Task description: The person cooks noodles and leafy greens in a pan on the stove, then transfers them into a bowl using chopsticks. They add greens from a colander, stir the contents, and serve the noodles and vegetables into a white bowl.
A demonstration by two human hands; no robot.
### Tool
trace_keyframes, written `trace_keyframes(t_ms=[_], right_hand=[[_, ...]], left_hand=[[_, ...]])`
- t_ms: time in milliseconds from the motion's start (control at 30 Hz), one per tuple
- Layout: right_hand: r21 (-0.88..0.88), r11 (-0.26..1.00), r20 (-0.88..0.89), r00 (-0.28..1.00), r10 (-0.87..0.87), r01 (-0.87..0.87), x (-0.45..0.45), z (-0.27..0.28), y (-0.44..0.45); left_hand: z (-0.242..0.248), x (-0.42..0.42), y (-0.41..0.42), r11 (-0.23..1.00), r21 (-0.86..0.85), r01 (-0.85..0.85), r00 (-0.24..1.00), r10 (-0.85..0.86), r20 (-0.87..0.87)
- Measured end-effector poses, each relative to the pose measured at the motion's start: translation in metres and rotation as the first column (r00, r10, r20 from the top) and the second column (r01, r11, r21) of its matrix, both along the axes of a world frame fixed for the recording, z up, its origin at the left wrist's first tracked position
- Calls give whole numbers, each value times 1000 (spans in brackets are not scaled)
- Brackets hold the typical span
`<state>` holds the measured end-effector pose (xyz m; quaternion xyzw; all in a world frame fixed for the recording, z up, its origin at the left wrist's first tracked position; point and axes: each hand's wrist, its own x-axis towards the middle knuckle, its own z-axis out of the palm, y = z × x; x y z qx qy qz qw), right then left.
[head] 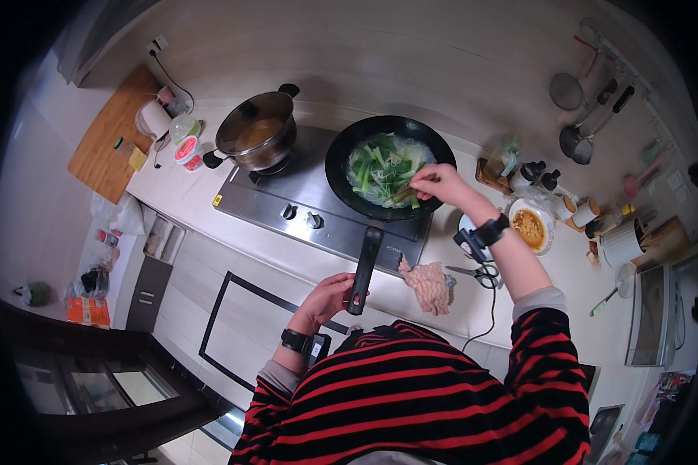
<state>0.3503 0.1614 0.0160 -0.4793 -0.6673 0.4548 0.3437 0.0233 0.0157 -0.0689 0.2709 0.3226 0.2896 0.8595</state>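
A black wok (340,192) stands on the right side of the gas stove, holding green leafy vegetables (378,168) and pale strands in cloudy liquid. My right hand (442,185) is over the wok's right edge, pinching brown chopsticks (403,193) whose tips reach into the greens. Below the wok, my left hand (327,297) grips the end of its long black handle (365,267) from the left, and some of its fingers are hidden behind the handle.
A lidded steel pot (262,136) sits on the stove (314,192). Right of the stove lie a crumpled cloth (427,286), scissors (477,272) and a plate (547,235) with brown sauce. Seasoning bottles (526,174) line the wall. A cutting board (102,139) leans at left.
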Motion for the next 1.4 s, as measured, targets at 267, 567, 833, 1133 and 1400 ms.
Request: trace_keyframes(t_ms=[267, 567, 833, 1133, 1400], right_hand=[[445, 892, 174, 969, -175, 81, 7, -36, 47], [359, 903, 74, 957, -280, 236, 10, -22, 97], [245, 968, 197, 975, -106, 56, -20, -36, 82], [-92, 994, 66, 996, -58, 64, 20, 55, 12], [448, 831, 486, 870, 85, -331, -10, -22, -17]], left_hand=[[3, -4, 3, 1000, 17, -20, 999, 20, -25], [3, -6, -3, 999, -5, -46, 999, 46, -7], [4, -4, 1, 999, -6, -37, 999, 37, -13], [5, -5, 7, 1000, -4, -11, 999, 11, 46], [-5, 0, 11, 999, 12, 35, 999, -35, 4]])
